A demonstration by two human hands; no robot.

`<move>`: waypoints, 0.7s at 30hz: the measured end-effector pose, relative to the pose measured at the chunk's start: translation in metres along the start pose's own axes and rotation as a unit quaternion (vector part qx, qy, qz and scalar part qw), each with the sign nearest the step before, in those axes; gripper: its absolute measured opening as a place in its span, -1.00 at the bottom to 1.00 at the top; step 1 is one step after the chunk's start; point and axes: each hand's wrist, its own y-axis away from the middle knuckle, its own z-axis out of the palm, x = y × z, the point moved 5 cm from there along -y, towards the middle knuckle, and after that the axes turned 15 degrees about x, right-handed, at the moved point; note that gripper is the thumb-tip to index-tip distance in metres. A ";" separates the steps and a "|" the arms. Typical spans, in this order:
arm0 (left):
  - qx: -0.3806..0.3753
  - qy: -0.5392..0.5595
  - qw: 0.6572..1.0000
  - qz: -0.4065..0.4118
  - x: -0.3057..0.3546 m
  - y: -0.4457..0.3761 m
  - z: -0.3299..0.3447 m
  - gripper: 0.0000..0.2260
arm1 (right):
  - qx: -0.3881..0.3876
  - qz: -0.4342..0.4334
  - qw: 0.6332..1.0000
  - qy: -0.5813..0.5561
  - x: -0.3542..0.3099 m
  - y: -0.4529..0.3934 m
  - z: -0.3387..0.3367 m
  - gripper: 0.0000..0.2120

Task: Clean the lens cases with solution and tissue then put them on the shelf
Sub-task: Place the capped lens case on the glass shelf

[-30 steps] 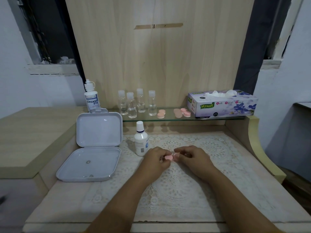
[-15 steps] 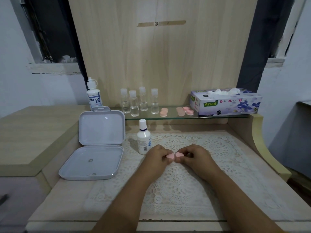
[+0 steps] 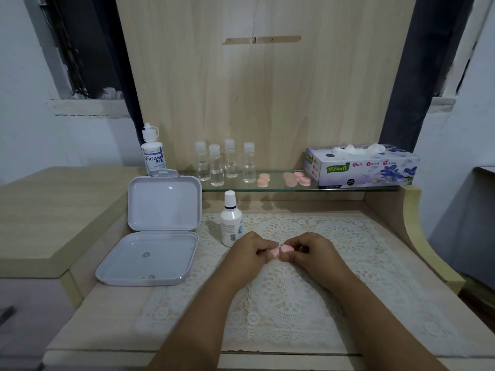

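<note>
While both forearms reach in over the near wooden desk edge, the left hand (image 3: 250, 251) and the right hand (image 3: 312, 250) meet above a cream lace doily (image 3: 281, 290) with openwork medallions, fingers curled. Between them they pinch a small pink plastic lens case (image 3: 280, 250), two rounded cups side by side; the left hand's fingertips hold one cup and the right hand's the other.

Just behind the left hand stands a white opaque plastic solution bottle (image 3: 231, 219) with a white cap, upright on the lace. To its left a pale grey hinged plastic box (image 3: 158, 231) with rounded corners lies open, its lid leaning upright.

Farther back a thin glass shelf (image 3: 278, 187) carries four small clear bottles (image 3: 225, 163) with clear caps, a salmon-pink lens case (image 3: 263, 180), more pink lens cases (image 3: 297, 178) in a small cluster, and a lilac floral cardboard tissue box (image 3: 361, 167) with white tissue puffing from its top. A white squeeze bottle (image 3: 153, 153) marked "DREAM EYE" stands at the shelf's left end. Matte light woodgrain panelling (image 3: 254, 89) rises behind.

Compared with half a second ago, both hands keep the same pinch on the case in the same spot; the whole scene sits slightly lower in view.
</note>
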 end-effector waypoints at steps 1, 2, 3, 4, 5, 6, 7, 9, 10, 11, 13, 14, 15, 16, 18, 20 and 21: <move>0.017 0.001 1.000 -0.011 0.000 -0.001 0.000 -0.76 | 0.001 -0.004 1.000 0.002 0.000 0.000 0.000 -0.78; 0.034 -0.002 0.999 -0.022 0.000 -0.001 0.001 -0.78 | 0.001 -0.007 1.000 0.006 0.000 0.000 -0.001 -0.78; 0.047 -0.006 0.999 -0.027 -0.001 0.000 0.001 -0.77 | 0.001 -0.010 1.000 0.011 -0.001 0.000 -0.001 -0.78; 0.050 -0.004 0.998 -0.032 -0.002 0.000 0.001 -0.74 | 0.001 -0.012 1.000 0.014 -0.001 0.000 -0.001 -0.78; 0.045 0.008 0.998 -0.038 -0.004 0.000 0.001 -0.71 | 0.000 -0.013 1.000 0.014 -0.001 0.000 -0.001 -0.78; 0.036 0.024 0.998 -0.042 -0.006 0.000 0.001 -0.67 | -0.001 -0.013 1.000 0.011 -0.002 0.000 -0.001 -0.79; 0.028 0.037 0.998 -0.043 -0.006 -0.001 0.000 -0.64 | -0.001 -0.013 1.000 0.009 -0.002 0.001 -0.001 -0.79; 0.019 0.031 0.999 -0.028 -0.006 -0.003 -0.001 -0.69 | 0.000 -0.011 1.000 0.008 -0.002 0.001 -0.001 -0.79; 0.025 0.022 0.999 -0.021 -0.005 -0.003 -0.002 -0.75 | 0.000 -0.008 1.000 0.007 -0.001 0.001 -0.001 -0.79; 0.034 0.017 0.999 -0.022 -0.004 -0.002 -0.002 -0.79 | 0.000 -0.007 1.000 0.008 -0.001 0.001 -0.001 -0.78; 0.046 0.025 0.998 -0.040 -0.004 -0.001 -0.001 -0.76 | 0.000 -0.010 1.000 0.013 0.000 0.000 0.000 -0.77; 0.046 0.034 0.997 -0.052 -0.005 0.000 -0.001 -0.71 | 0.000 -0.012 1.000 0.014 0.000 0.000 0.000 -0.77; 0.041 0.042 0.997 -0.058 -0.007 0.000 0.000 -0.67 | 0.000 -0.013 1.000 0.013 -0.001 0.001 0.000 -0.77; 0.035 0.046 0.997 -0.054 -0.007 -0.001 0.000 -0.67 | 0.001 -0.012 1.000 0.010 -0.001 0.001 0.000 -0.78; 0.030 0.032 0.999 -0.028 -0.005 -0.002 0.000 -0.73 | 0.003 -0.009 1.000 0.008 0.000 0.000 0.000 -0.79; 0.042 0.024 0.999 -0.023 -0.004 -0.002 -0.001 -0.79 | 0.003 -0.009 1.000 0.010 0.001 0.000 0.001 -0.79; 0.046 0.030 0.998 -0.035 -0.006 -0.001 0.000 -0.77 | 0.002 -0.011 1.000 0.012 0.001 0.000 0.001 -0.78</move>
